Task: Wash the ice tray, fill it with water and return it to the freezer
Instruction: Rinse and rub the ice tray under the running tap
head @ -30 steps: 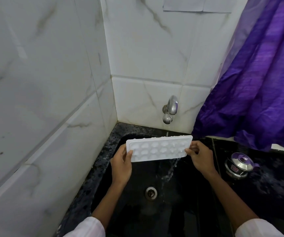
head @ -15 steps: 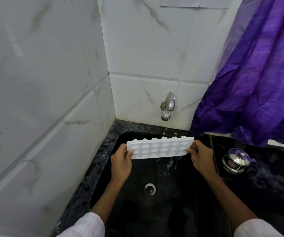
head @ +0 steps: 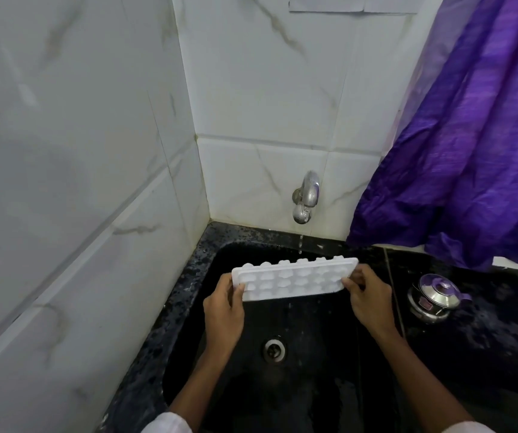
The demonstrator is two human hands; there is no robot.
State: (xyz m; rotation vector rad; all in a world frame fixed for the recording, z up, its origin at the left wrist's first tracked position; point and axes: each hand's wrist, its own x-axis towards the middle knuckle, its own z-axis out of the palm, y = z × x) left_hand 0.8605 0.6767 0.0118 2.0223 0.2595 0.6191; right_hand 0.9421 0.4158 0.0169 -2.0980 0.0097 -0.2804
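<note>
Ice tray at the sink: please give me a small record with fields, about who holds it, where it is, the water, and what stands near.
object: white ice tray, tilted, broad face toward the camera
left end: left hand grips it
right end: right hand pinches it
place: over the black sink, below the tap
water: thin stream falls toward the tray's far edge
drain: open, below the tray
nearby: steel pot with lid on the counter, right of the sink; purple curtain behind it
</note>
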